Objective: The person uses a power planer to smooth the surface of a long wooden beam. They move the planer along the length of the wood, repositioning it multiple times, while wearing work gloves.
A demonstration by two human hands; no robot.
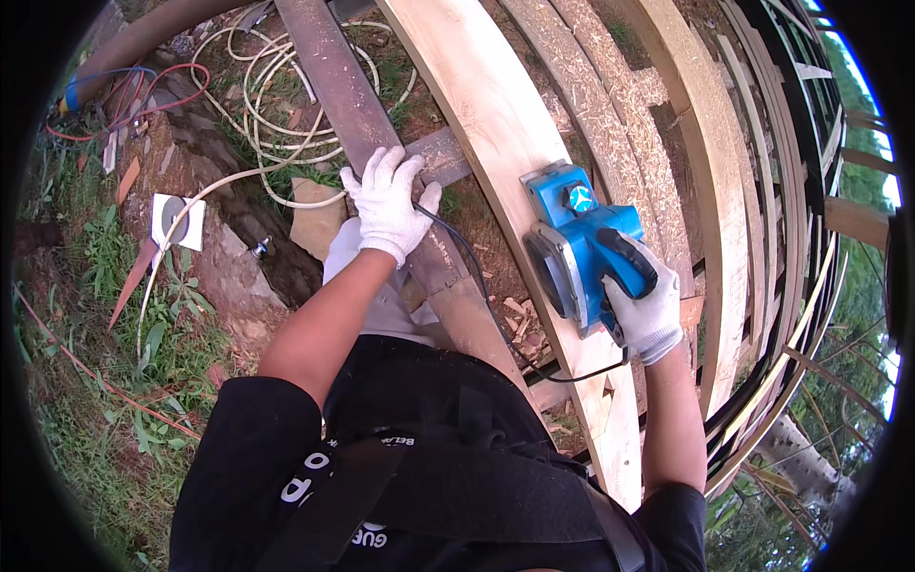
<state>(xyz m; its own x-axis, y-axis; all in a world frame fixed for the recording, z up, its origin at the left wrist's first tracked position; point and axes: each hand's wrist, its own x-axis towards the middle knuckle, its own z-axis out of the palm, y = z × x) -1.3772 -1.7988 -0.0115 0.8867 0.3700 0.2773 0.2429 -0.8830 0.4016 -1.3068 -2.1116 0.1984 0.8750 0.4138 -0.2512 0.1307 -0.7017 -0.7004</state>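
Note:
A blue handheld electric planer (565,236) sits on a pale planed board (475,93) that curves from the top of the view down past my right side. My right hand (647,304), in a white knit glove, is closed around the planer's rear handle. From the handle's base a black power cord (480,275) loops left towards my other hand. Gloved as well, my left hand (389,200) rests with spread fingers on a dark brown beam (332,79), the cord running by its thumb side. The planer's sole is hidden.
To the right lie boards strewn with wood shavings (629,136) and a thick pale timber (715,179). A cream hose (250,121) is coiled on the ground at upper left. Near it are red cables (161,104) and a grey disc (175,218) on a white square.

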